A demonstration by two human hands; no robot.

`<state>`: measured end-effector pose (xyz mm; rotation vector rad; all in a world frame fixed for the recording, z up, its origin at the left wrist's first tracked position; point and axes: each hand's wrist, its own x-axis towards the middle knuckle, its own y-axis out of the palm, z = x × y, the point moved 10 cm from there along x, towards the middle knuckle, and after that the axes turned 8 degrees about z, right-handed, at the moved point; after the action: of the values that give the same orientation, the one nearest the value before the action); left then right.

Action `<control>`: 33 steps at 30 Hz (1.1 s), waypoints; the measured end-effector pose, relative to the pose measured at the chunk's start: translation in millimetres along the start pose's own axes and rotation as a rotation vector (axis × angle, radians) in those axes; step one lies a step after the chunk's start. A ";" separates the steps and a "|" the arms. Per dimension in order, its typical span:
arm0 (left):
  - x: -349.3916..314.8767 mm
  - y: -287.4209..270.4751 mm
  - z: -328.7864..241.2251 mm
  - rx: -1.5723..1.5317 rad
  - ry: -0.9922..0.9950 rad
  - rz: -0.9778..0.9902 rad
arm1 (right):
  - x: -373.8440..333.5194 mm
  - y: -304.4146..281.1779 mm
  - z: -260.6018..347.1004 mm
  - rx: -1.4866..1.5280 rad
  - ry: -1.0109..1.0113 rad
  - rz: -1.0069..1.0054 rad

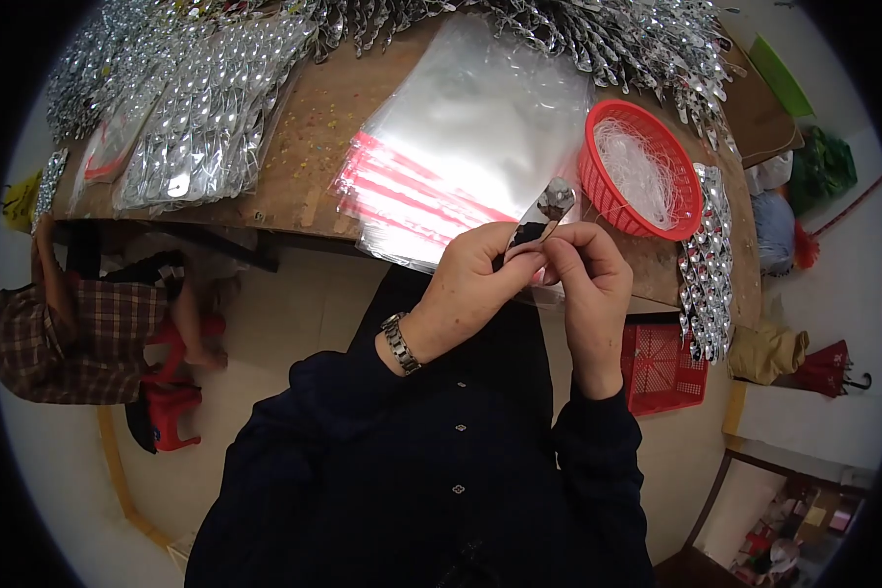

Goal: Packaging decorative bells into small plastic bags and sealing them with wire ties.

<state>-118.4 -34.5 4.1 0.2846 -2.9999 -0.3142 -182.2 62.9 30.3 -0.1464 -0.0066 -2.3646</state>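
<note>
Both my hands are together over the near edge of the table. Thumb and fingers of my left hand (477, 277) close on a small shiny silver ornament (556, 199), whose rounded tip points up and away from me. My right hand (592, 289) pinches at the ornament's lower end, its fingertips touching those of the left. Whether a thread lies between the fingertips is too small to tell. Behind the hands is a stack of clear plastic bags (475, 108) with red-striped edges. To their right, a red plastic basket (691, 223) holds a tangle of clear thread (635, 162).
Rows of silver twisted ornaments (201, 118) lie at the left of the brown table (309, 147). More silver strands (706, 265) hang over its right edge. A red crate (664, 367) sits below. At far left, a person in a checked shirt (78, 333) sits by red stools (173, 416).
</note>
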 end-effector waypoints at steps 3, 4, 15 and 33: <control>-1.3 4.2 -3.6 -0.033 0.002 0.013 | -1.7 -4.7 2.0 -0.036 -0.029 -0.021; -1.8 2.4 -4.1 -0.045 -0.030 -0.010 | -0.8 -5.7 1.8 -0.035 -0.023 -0.021; -1.1 -0.3 2.1 -0.140 -0.024 0.081 | -15.4 -20.1 45.8 -0.072 -0.212 -0.143; -3.3 7.1 9.9 -0.200 -0.051 0.067 | -23.5 -13.2 63.5 -0.416 -0.388 -0.210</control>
<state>-117.7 -25.1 -4.3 0.1593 -2.9873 -0.6179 -168.1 91.7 91.4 -0.8380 0.2969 -2.4786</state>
